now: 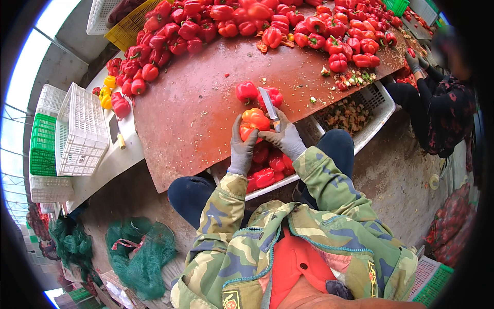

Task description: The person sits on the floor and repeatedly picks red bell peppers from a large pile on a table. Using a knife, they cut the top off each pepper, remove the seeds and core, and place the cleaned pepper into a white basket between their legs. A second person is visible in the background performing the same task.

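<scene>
My gloved left hand [243, 148] grips an orange-red bell pepper [254, 123] from its left side. In my gloved right hand [285, 136] is a knife [269, 103], its blade pointing up and away from me; the fingertips of that hand also touch the pepper's lower right. Just beyond, two red bell peppers [246, 92] rest on the reddish-brown tabletop [185, 116], one partly behind the blade. Below my hands, a white crate [272, 190] between my knees holds several red peppers [265, 177].
Red peppers [189, 30] are heaped along the table's far side. At right, a white crate [380, 127] contains pepper scraps [347, 116]. Beyond it sits a gloved co-worker [432, 104]. Left are stacked plastic crates [83, 131] and a cleaver [115, 131]. Green netting [144, 258] lies on the floor.
</scene>
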Demonstrator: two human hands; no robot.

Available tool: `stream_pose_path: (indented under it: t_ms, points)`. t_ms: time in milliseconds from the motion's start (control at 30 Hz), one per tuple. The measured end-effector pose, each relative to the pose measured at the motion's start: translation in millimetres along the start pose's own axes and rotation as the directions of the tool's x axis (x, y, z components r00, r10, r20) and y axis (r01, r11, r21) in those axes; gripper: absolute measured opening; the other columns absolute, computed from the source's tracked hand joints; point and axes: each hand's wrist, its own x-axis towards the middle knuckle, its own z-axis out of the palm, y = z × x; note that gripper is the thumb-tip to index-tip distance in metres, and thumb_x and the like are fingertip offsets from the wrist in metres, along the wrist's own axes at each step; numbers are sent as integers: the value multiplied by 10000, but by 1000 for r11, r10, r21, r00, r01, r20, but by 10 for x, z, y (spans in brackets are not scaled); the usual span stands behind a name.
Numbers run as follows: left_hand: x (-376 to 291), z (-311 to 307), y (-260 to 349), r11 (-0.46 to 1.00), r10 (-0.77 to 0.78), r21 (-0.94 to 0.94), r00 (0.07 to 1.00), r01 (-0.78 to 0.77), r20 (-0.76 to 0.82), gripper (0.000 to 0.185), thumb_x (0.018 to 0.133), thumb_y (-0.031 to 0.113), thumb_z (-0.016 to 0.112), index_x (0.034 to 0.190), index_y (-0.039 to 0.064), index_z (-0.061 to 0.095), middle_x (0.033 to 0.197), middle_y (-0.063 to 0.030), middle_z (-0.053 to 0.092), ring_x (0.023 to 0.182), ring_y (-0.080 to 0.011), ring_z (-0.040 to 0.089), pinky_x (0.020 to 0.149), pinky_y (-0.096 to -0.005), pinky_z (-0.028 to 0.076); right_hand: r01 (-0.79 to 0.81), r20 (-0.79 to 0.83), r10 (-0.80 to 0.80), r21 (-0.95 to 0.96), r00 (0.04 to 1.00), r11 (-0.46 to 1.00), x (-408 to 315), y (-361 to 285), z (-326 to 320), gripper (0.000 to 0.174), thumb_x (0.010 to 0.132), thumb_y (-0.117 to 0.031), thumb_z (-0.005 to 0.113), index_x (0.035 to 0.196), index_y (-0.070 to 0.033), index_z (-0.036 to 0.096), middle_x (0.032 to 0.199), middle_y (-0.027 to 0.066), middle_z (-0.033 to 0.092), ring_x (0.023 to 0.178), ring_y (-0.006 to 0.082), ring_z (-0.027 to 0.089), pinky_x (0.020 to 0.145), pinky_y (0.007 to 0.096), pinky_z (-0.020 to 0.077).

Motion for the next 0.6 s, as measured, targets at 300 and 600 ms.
stream_pose_path:
  t_ms: [300, 600]
  points:
    - [-105, -91, -55, 901, 260, 352, 965, -253, 28, 668, 855, 109, 671, 1460, 9, 406, 1311, -226, 552, 1179, -344, 592, 1011, -402, 475, 60, 52, -55, -109, 997, 992, 43, 52, 91, 647, 786, -25, 794, 1357, 7, 493, 1134, 85, 671, 1042, 125, 640, 912, 273, 517]
    - [-251, -179, 72, 950, 222, 224, 975, -216, -2, 675, 815, 40, 658, 1453, 30, 437, 1283, -182, 572, 1194, -290, 566, 1038, -389, 451, -219, -152, 341, 517, 928, 827, 105, 283, 123, 282, 896, -21, 641, 1173, -26, 587, 942, 83, 697, 768, 178, 703, 609, 292, 590]
